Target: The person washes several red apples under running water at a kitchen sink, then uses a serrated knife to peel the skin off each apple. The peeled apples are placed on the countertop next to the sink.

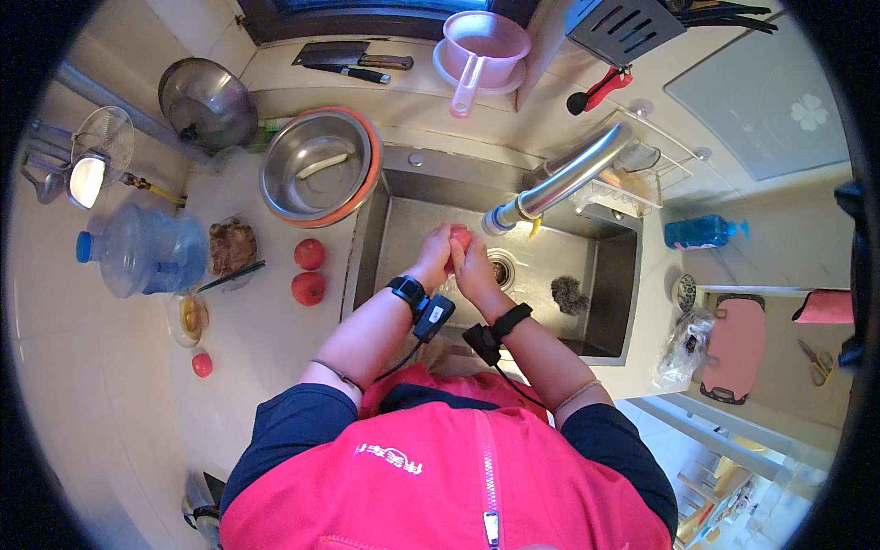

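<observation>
Over the steel sink, my left hand and my right hand are cupped together around a red tomato. The fingers hide much of it. Close to the right hand is the blue-ringed mouth of the chrome faucet; whether water runs from it I cannot tell. Below and behind the hands lies the drain, partly covered by my right hand. Two more red tomatoes, one farther back and one nearer me, rest on the counter left of the sink.
A dark scouring pad lies in the sink. Nested basins stand at its back left corner. Two knives and a pink ladle are on the back ledge. Leftward are a water jug and meat; rightward, a blue soap bottle.
</observation>
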